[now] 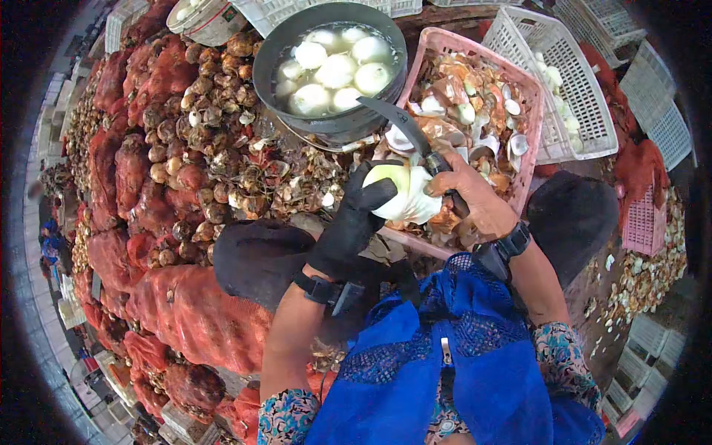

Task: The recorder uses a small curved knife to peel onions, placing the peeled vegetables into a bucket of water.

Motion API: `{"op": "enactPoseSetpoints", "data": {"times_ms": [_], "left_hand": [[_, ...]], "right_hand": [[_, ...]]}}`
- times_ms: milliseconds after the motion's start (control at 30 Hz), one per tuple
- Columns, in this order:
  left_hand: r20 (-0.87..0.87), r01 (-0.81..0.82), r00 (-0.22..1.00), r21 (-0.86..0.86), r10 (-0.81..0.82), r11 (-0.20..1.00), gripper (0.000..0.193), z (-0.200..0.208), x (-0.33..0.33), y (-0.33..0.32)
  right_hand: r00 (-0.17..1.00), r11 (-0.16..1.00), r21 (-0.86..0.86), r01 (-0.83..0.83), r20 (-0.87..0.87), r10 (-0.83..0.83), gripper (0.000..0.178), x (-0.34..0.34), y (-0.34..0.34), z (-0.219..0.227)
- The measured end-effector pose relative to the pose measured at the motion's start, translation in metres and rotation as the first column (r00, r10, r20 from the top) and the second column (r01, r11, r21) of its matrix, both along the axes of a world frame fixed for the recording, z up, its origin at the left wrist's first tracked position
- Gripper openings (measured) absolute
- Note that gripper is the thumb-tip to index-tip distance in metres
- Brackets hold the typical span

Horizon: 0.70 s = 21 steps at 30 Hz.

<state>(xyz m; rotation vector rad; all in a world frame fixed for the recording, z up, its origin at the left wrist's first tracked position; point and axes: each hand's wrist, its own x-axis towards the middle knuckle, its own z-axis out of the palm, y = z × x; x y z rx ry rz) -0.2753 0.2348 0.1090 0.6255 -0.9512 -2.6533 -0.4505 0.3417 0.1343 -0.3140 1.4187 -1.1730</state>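
Watching remotely through the head camera, I saw the left hand (354,215), in a black glove, grasping a pale round onion (399,189), its thumb pressed across the greenish-white side. The right hand (480,194), ungloved, was wrapped around the black handle of a knife with a curved dark metal blade (404,122), which angled up and left toward the pot. Its fingertips were at the onion's loose white layer; I could not tell whether they pinched it.

The onion was held over the near-left part of a pink plastic crate (535,122) filled with brown and white peelings (452,81). Beyond, a round dark-grey pot (326,132) held white peeled onions (335,71) in cloudy liquid. More white onions sat in a white lattice plastic basket (593,93) on the right, and bulging red mesh sacks (196,315) lay to the left.
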Motion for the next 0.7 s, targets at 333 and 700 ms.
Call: {"op": "enactPoseSetpoints", "data": {"times_ms": [333, 700], "left_hand": [[-0.145, -0.001, 0.989, 0.183, 0.028, 0.983, 0.049, 0.009, 0.004, 0.005], [-0.105, -0.085, 0.991, -0.062, 0.079, 0.994, 0.047, 0.011, 0.003, 0.006]], "right_hand": [[0.979, 0.988, -0.028, 0.153, 0.14, -0.147, 0.056, 0.005, 0.009, -0.001], [0.842, 0.88, -0.105, 0.463, 0.363, -0.4, 0.059, 0.011, 0.006, -0.004]]}}
